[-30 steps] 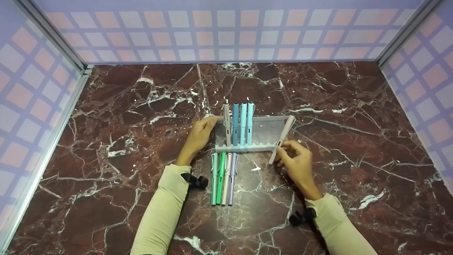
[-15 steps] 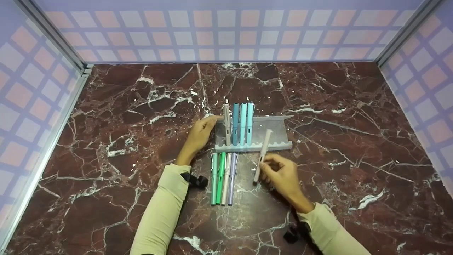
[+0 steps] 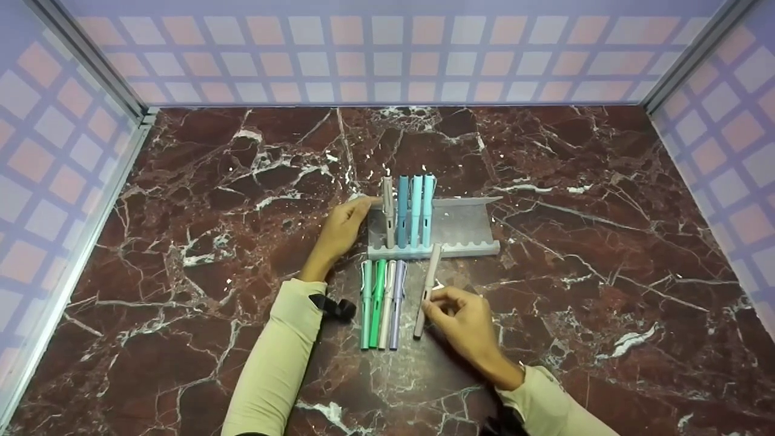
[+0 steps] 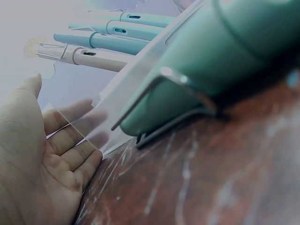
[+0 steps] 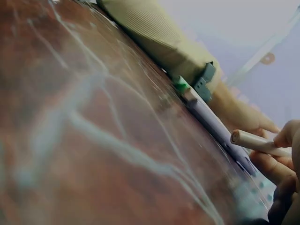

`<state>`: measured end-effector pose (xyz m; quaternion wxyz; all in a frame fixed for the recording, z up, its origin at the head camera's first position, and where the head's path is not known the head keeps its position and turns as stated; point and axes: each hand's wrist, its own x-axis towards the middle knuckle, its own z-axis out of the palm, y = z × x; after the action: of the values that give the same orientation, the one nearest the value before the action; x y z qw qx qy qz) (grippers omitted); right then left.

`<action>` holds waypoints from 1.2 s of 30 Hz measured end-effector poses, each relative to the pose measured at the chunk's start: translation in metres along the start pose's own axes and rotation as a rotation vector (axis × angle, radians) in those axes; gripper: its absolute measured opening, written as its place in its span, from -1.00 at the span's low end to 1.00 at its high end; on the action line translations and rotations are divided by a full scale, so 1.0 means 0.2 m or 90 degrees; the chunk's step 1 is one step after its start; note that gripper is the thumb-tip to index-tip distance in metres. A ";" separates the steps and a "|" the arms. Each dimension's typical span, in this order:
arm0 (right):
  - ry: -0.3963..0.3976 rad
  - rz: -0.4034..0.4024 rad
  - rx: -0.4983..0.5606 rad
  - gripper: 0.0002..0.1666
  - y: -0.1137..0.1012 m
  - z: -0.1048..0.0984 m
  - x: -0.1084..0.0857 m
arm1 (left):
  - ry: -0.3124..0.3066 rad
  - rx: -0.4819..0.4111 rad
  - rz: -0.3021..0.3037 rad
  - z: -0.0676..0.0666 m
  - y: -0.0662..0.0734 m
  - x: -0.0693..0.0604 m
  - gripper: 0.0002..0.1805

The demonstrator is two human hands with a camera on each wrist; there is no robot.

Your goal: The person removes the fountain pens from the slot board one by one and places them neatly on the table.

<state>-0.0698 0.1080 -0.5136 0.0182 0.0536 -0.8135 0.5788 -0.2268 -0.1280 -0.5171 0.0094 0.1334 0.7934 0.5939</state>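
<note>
A pinkish-gray pen (image 3: 431,272) slants over the table (image 3: 575,339), pinched just below its middle between the thumb and bent fingers of a right hand (image 3: 465,318), its forearm angling in from the lower right. Just left of it lie a purple pen (image 3: 397,306), a cream pen (image 3: 387,306), a green pen (image 3: 377,306) and a teal pen (image 3: 366,306), side by side. Beyond, a left hand (image 3: 343,227) grips the left end of a clear stand (image 3: 466,250), fingers behind the panel, thumb at its edge; four pens (image 3: 403,209) stand in the notches.
</note>
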 end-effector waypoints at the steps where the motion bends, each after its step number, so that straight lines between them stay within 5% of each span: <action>1: -0.007 0.002 -0.001 -0.94 0.00 0.01 -0.01 | -0.001 -0.002 0.001 0.00 0.00 0.00 -0.58; 8: -0.033 0.002 -0.061 -0.94 -0.02 0.04 -0.05 | -0.007 -0.001 0.034 0.00 -0.01 0.00 -0.60; 36: -0.045 0.026 -0.204 -0.85 -0.07 0.06 0.00 | -0.007 -0.006 0.008 0.00 0.00 0.00 -0.57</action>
<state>-0.0685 0.0927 -0.5047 -0.0137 0.0534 -0.8965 0.4396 -0.2279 -0.1284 -0.5175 0.0107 0.1418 0.7896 0.5969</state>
